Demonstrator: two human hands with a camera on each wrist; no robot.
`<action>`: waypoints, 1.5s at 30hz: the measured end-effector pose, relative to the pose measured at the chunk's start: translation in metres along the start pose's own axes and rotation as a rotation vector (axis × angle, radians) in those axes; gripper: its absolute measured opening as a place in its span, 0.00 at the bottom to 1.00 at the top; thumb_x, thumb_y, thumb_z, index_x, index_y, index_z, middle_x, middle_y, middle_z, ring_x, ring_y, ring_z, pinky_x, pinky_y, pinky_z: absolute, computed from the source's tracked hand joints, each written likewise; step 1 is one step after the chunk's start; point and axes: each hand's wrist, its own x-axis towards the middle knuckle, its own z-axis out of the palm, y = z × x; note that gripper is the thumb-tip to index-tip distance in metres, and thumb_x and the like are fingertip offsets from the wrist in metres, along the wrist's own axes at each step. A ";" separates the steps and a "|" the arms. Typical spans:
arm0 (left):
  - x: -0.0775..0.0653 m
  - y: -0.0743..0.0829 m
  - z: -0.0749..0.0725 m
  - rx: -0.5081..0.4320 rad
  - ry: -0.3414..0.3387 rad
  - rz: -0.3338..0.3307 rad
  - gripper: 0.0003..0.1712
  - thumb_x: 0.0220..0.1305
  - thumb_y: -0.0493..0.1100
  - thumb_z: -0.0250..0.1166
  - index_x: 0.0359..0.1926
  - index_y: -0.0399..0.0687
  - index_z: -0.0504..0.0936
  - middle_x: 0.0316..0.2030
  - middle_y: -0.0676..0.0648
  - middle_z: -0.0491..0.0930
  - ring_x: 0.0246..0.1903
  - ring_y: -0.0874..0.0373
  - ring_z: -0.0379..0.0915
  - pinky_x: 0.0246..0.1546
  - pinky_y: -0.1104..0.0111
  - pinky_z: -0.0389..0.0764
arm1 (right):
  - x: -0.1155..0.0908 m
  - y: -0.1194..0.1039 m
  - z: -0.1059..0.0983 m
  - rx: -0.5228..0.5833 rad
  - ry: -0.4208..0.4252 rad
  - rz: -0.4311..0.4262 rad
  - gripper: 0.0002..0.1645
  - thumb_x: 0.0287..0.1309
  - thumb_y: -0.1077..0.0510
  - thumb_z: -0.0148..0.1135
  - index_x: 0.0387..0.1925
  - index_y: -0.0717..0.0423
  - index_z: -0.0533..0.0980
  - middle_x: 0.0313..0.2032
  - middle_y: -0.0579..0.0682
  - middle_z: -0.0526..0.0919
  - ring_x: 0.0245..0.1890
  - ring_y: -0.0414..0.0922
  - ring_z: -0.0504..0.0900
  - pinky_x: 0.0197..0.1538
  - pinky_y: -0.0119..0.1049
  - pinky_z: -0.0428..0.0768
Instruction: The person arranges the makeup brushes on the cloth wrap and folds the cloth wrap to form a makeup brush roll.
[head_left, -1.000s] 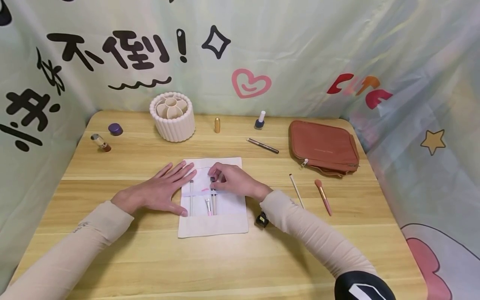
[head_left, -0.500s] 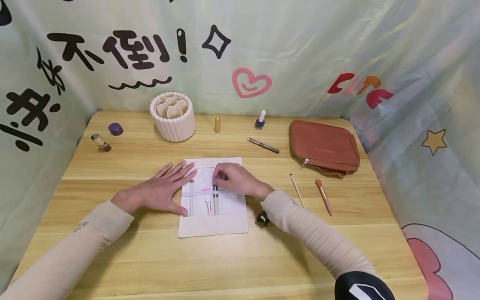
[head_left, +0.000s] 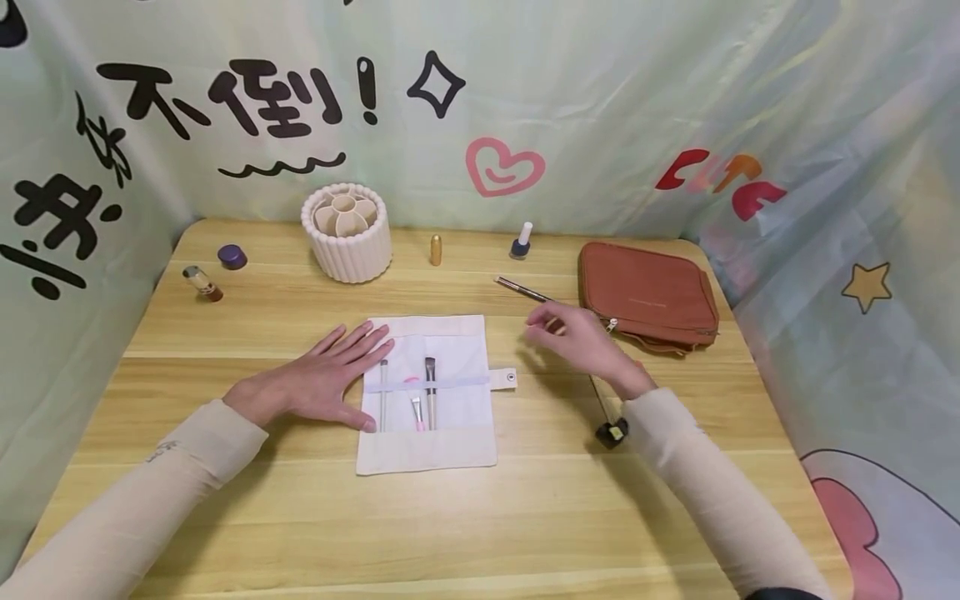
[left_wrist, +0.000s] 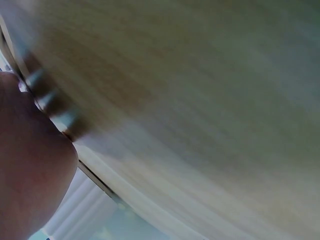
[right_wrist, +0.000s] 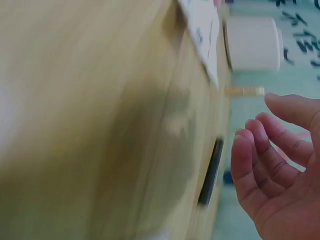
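My left hand (head_left: 322, 383) lies with fingers spread on the left edge of a white fabric brush roll (head_left: 461, 346). Tucked under the roll's elastic band are a thin brush (head_left: 383, 396), a small pink-handled brush (head_left: 417, 408) and a dark-bristled makeup brush (head_left: 431, 368). To the right of the roll, my right hand (head_left: 581, 337) hovers over the table, fingers loosely bent and holding nothing. Just beyond its fingertips lies a slim dark pen-like stick (head_left: 517, 287), also seen in the right wrist view. Part of a thin pale brush (head_left: 600, 398) shows beside my right wrist.
A brown zip bag (head_left: 648, 292) sits at the back right, close to my right hand. Along the back stand a nail polish bottle (head_left: 521, 242), a gold tube (head_left: 436, 250) and a white ribbed holder (head_left: 348, 242). A purple cap (head_left: 232, 257) and a lipstick-like tube (head_left: 202, 284) are at left.
My right hand has let go of the dark-bristled brush, now under the band, and moved right toward the bag. The roll's snap tab has come into view. My left hand has stayed put.
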 end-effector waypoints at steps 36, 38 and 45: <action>0.000 -0.002 0.001 -0.009 -0.001 0.008 0.75 0.59 0.84 0.67 0.90 0.54 0.40 0.90 0.47 0.30 0.89 0.42 0.23 0.86 0.41 0.30 | -0.070 0.044 0.004 -0.369 0.107 0.131 0.09 0.68 0.64 0.68 0.48 0.60 0.85 0.36 0.51 0.91 0.36 0.47 0.88 0.46 0.53 0.85; 0.000 -0.001 0.001 -0.017 -0.001 0.010 0.75 0.59 0.83 0.68 0.90 0.53 0.40 0.90 0.47 0.30 0.89 0.42 0.23 0.86 0.41 0.30 | -0.067 0.040 0.004 -0.389 0.099 0.111 0.09 0.66 0.64 0.68 0.47 0.59 0.85 0.35 0.49 0.91 0.35 0.45 0.88 0.46 0.53 0.84; 0.000 -0.002 0.002 -0.018 0.004 0.017 0.76 0.58 0.84 0.67 0.90 0.54 0.40 0.90 0.47 0.31 0.89 0.43 0.23 0.86 0.41 0.29 | -0.047 0.020 -0.004 -0.211 0.100 0.075 0.12 0.71 0.63 0.65 0.52 0.61 0.84 0.45 0.57 0.89 0.42 0.51 0.89 0.43 0.46 0.87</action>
